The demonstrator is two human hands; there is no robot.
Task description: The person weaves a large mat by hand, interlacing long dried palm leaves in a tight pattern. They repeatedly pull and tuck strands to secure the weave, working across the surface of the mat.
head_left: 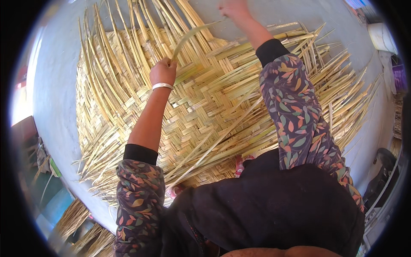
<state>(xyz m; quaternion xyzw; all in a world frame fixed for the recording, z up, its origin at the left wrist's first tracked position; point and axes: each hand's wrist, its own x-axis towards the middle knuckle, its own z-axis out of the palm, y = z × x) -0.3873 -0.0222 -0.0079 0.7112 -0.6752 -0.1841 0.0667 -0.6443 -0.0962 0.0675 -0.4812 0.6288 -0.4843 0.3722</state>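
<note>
A large mat of split reeds point(188, 109) in a zigzag weave lies beneath me, pale yellow with some greenish strips. My left hand point(163, 72), with a light bracelet at the wrist, is closed around a flat greenish reed strip point(187, 39) above the far part of the weave. From this fist the strip curves up and to the right, and its thin end comes close to my right hand point(236, 8). That hand is stretched out past the mat's far side and smeared by motion. Whether its fingers touch the strip cannot be made out.
Long unwoven reed ends point(124, 47) fan out at the far left, and more point(342, 92) stick out on the right. The mat rests on a grey floor point(55, 85). Bundles of dry reeds point(72, 218) lie at the lower left. A dark shoe point(382, 167) is at the right.
</note>
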